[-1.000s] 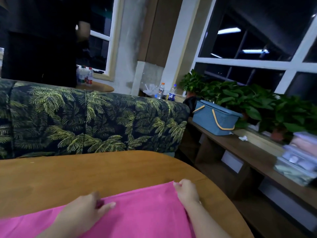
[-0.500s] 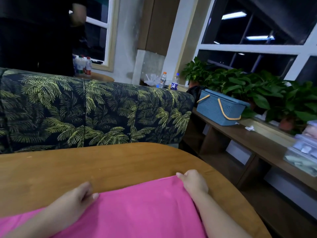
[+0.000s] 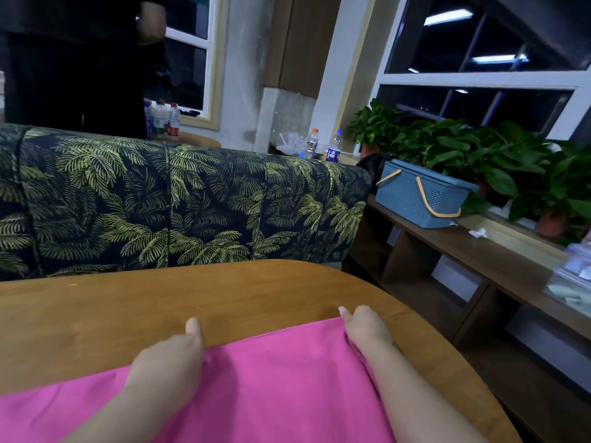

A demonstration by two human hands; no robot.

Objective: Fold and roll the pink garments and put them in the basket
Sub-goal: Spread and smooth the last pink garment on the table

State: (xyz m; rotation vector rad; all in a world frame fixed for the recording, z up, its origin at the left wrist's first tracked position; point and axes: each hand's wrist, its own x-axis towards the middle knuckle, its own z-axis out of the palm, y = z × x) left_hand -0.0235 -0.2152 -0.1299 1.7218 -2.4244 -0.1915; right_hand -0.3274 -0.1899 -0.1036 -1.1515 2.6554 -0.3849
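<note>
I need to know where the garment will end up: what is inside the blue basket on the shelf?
Nothing can be seen inside the blue basket: its flat lid is shut and its slatted walls show nothing. It stands on the wooden shelf, before the potted plants.

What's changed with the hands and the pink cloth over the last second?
The left hand slid from on top of the pink garment to its far edge and now grips it. The right hand still pinches the far right corner. The basket stays on the shelf.
</note>
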